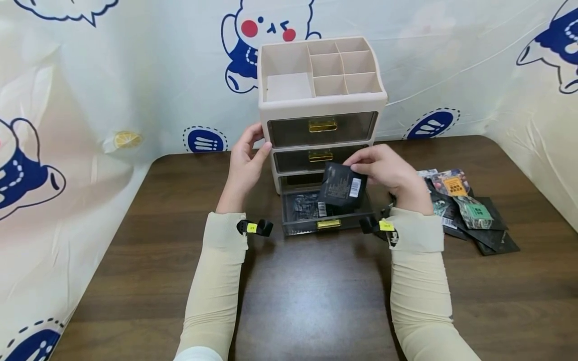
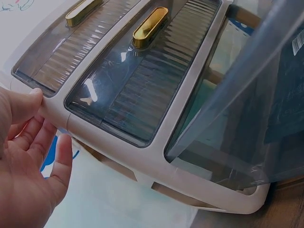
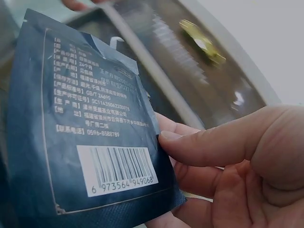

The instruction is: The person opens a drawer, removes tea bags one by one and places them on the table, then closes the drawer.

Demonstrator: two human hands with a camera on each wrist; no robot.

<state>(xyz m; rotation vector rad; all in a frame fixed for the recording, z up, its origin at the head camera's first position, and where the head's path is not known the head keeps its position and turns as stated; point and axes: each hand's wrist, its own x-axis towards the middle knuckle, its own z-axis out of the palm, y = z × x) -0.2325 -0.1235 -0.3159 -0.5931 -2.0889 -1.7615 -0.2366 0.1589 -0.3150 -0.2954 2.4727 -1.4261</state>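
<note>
A cream drawer organizer (image 1: 322, 103) stands at the back of the table. My left hand (image 1: 246, 159) holds its left edge, thumb on the front frame and fingers along the side. My right hand (image 1: 390, 173) pinches a black tea packet (image 1: 339, 185) by its edge, over the pulled-out bottom drawer (image 1: 293, 225). In the right wrist view the tea packet (image 3: 95, 114) shows its printed back and barcode, thumb in front and fingers behind. Another dark packet (image 1: 307, 206) lies inside the drawer. The packet partly covers the drawer's right side.
A loose pile of packets (image 1: 478, 218), black and patterned, lies on the table right of the organizer, near my right wrist. Two upper drawers (image 1: 289, 133) with gold handles are closed. A cartoon-printed cloth (image 1: 180, 65) hangs behind the table.
</note>
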